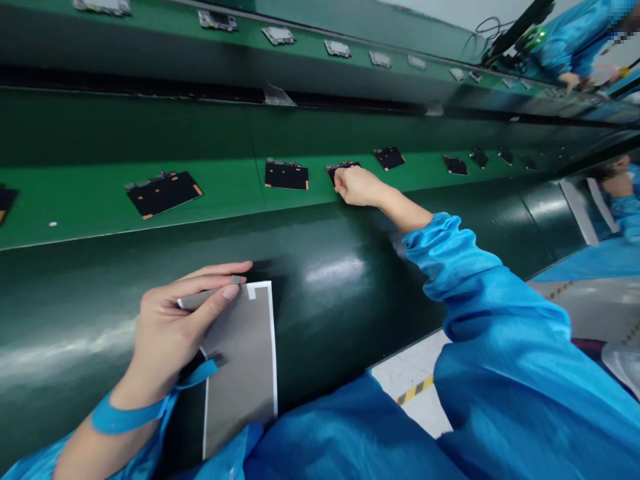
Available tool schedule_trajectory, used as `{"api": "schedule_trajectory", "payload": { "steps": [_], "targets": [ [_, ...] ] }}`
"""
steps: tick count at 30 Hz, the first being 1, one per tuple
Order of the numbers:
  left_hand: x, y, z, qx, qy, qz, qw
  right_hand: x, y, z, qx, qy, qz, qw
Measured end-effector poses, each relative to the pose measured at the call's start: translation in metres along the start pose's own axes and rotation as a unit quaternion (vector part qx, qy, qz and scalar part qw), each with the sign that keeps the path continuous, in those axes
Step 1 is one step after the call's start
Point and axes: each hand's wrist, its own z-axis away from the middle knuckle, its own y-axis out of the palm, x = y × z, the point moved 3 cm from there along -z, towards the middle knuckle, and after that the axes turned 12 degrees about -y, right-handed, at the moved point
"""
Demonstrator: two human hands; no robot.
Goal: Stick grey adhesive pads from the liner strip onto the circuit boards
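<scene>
My left hand (173,320) is closed, thumb against fingers, on a grey sheet (243,367) with white edges. A small grey piece (239,279) shows at the tips of that thumb and forefinger. Out on the green belt (225,177), my right hand (361,185) has its fingers curled onto a black rectangular board (345,165), covering its lower part. Its fingertips are partly hidden. To the left of it lies another black board (287,175) with small copper-coloured patches, and behind to the right one more board (389,158).
A larger-looking black board (164,193) lies nearer on the left; several others continue to the right. Beyond a dark rail, an upper green ledge carries several silvery circuit boards (279,35). A dark green work surface (325,287) runs before me. Co-workers in blue sleeves (575,40) are at the right.
</scene>
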Motion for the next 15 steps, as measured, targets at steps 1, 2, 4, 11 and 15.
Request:
{"api": "schedule_trajectory", "payload": {
  "steps": [1,2,4,11,15],
  "targets": [
    [-0.001,0.001,0.0,0.002,0.005,0.001,1.0,-0.001,-0.003,0.001,-0.006,0.031,0.023,0.999],
    [-0.002,0.002,0.0,0.004,0.012,0.005,1.0,0.0,-0.007,0.003,-0.023,0.059,0.044,0.997],
    [-0.005,0.006,0.0,0.01,0.021,0.011,1.0,0.016,-0.014,0.009,-0.083,0.074,0.05,0.993],
    [-0.004,0.008,-0.001,-0.017,-0.005,-0.047,0.999,0.18,0.008,0.055,-0.101,-0.231,-0.418,0.873],
    [-0.003,0.005,-0.001,-0.024,-0.005,-0.066,0.998,0.218,0.017,0.062,-0.109,-0.235,-0.494,0.83]
  ]
}}
